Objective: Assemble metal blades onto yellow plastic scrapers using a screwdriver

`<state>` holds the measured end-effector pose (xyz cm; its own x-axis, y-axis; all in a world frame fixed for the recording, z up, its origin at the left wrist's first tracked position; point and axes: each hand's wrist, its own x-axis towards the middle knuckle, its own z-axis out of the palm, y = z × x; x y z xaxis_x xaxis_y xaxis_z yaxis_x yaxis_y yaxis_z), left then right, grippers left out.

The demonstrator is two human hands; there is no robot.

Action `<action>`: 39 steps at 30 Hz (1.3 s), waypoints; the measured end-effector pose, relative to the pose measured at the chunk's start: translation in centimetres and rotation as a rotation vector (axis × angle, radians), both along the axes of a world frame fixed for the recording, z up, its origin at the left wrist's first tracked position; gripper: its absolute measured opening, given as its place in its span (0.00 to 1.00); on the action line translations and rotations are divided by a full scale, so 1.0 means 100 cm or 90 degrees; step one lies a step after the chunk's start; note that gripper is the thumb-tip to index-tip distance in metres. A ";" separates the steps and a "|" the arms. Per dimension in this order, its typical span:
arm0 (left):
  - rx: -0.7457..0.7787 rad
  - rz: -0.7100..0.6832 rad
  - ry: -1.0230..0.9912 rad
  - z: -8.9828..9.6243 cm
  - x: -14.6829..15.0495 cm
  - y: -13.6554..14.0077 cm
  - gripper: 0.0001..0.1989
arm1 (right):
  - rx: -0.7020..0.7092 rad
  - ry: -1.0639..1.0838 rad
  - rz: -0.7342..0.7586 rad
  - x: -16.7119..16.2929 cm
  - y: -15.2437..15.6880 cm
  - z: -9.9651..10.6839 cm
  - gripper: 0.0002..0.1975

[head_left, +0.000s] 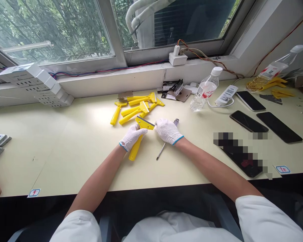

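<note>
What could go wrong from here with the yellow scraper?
The right grip is close to one end of the held scraper; a slip might nick it if the edge is sharp. The screwdriver passing beneath that grip could get knocked. A forward push might jostle the other scrapers just beyond.

Left hand (133,136) gripped yellow scraper (144,123); right hand (168,130) was at its head. Screwdriver (176,122) passed behind right hand, grip unclear.

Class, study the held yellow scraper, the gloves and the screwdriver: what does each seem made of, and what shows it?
Held scraper: probably plastic, smooth and evenly bright yellow; its grey edge strip looks like metal.
Gloves: likely knitted cotton or a blend, matt white, softly textured.
Screwdriver: shaft apparently polished steel, from its silvery gleam; handle perhaps plastic, though partly covered.
</note>
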<state>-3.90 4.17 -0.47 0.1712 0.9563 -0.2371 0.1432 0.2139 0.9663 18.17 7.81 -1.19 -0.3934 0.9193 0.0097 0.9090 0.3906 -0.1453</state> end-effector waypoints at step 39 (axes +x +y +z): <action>0.114 -0.131 0.105 -0.002 0.005 -0.006 0.14 | -0.144 0.536 0.082 0.015 -0.008 -0.004 0.19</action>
<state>-3.41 3.60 -0.66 0.3392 0.9344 -0.1087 0.3233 -0.0073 0.9463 19.68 7.02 -1.60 -0.4390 0.8831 0.1658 0.4164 0.3635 -0.8334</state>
